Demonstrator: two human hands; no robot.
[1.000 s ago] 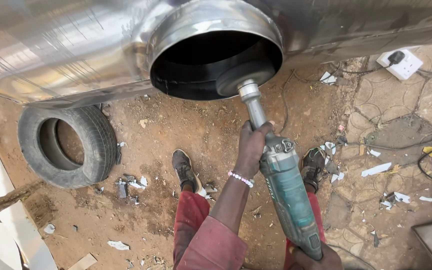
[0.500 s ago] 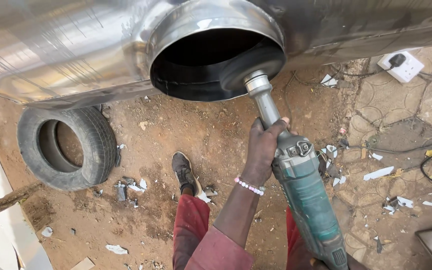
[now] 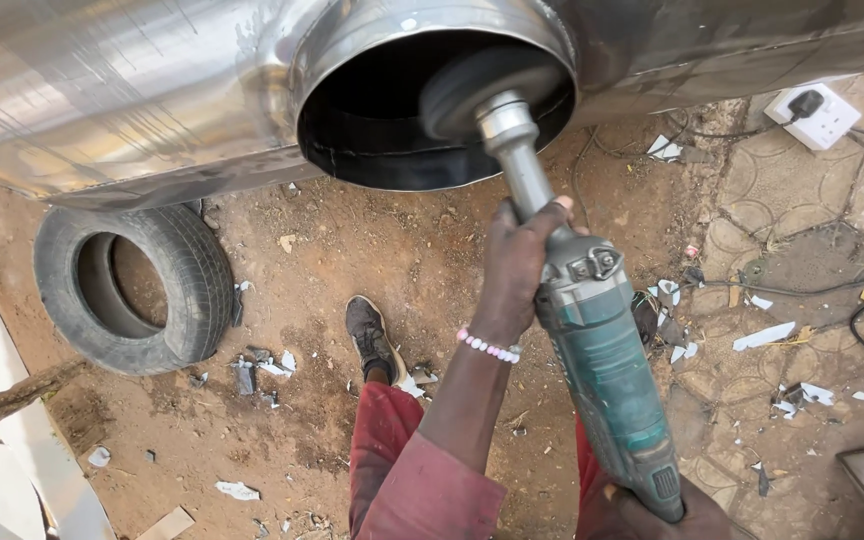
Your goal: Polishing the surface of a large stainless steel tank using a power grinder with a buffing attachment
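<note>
A shiny steel tank [image 3: 102, 80] fills the top of the head view, with a round collar opening [image 3: 324, 70] facing me. My left hand [image 3: 512, 262] wraps around the neck of a green angle grinder [image 3: 607, 375], just below its long metal shaft [image 3: 520, 165]. The dark round wheel [image 3: 472, 88] on the shaft's end sits inside the opening, near its upper right wall. My right hand [image 3: 674, 515] holds the grinder's rear end at the bottom edge, only partly visible. A beaded bracelet [image 3: 488, 346] circles my left wrist.
An old tyre [image 3: 132, 290] lies on the dirt at the left. My shoe [image 3: 367, 335] and red trousers [image 3: 392, 450] are below. A white power socket [image 3: 818, 116] with cables lies on paving at the right, and metal scraps litter the ground.
The grinder has shifted right and up, so its wheel has gone from the opening's lower rim to inside it. My left hand went with it.
</note>
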